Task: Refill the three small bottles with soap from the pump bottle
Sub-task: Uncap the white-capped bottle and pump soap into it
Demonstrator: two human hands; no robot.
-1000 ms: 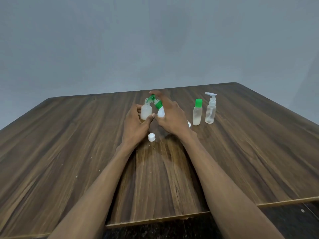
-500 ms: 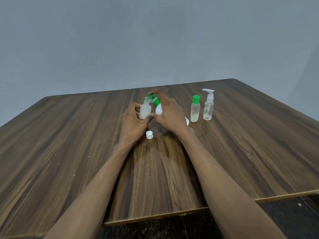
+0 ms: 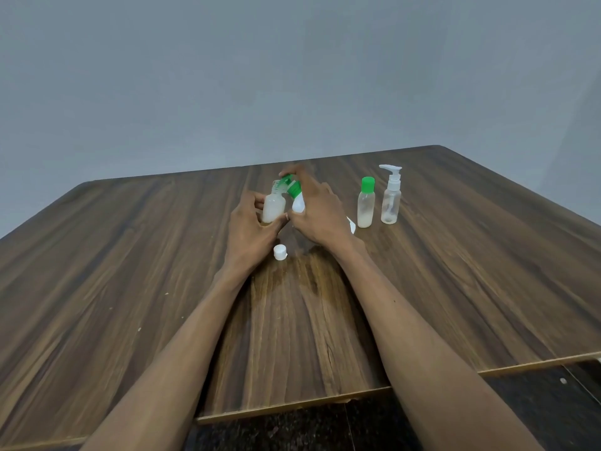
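Note:
My left hand [image 3: 248, 227] grips a small uncapped bottle [image 3: 273, 208] holding whitish soap, upright near the table's middle. My right hand [image 3: 317, 211] holds the white pump bottle [image 3: 297, 203] tilted left, a finger on its green pump head [image 3: 287, 182], whose spout sits at the small bottle's neck. A white cap [image 3: 280, 252] lies on the table just in front of my left hand. Two more small bottles stand to the right: one with a green cap [image 3: 366, 203] and a clear one with a white pump top [image 3: 391, 195].
The dark wooden table [image 3: 130, 271] stretches wide on both sides, its front edge near me and a dark floor [image 3: 536, 405] below. A grey wall rises behind the far edge. A white bit of the pump bottle's base [image 3: 351, 226] shows behind my right wrist.
The hands and bottles keep the same hold; only the view has shifted slightly, so the scene sits a little higher in the picture than one second ago.

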